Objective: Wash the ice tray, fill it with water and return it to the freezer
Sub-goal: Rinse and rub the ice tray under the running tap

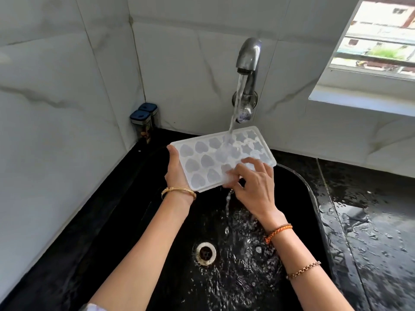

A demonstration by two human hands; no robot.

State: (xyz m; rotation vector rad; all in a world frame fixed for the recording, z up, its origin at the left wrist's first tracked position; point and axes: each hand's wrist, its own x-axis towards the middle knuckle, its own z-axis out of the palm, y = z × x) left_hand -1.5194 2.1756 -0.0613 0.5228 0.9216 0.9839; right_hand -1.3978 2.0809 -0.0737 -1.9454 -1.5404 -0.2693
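Observation:
A white ice tray (208,158) with heart and star shaped cells hangs tilted over the black sink (298,182). Water streams from the steel tap (248,57) onto the tray's middle and runs off its near edge. My left hand (176,169) grips the tray's left end, thumb on the rim, fingers underneath. My right hand (251,182) is at the tray's near right side, fingers spread and bent over the cells, thumb below the edge.
Two blue-lidded jars (143,122) stand in the back left corner of the black counter. The counter to the right (370,232) is wet with puddles. The drain (206,253) lies below the hands. A window (379,41) is at the upper right.

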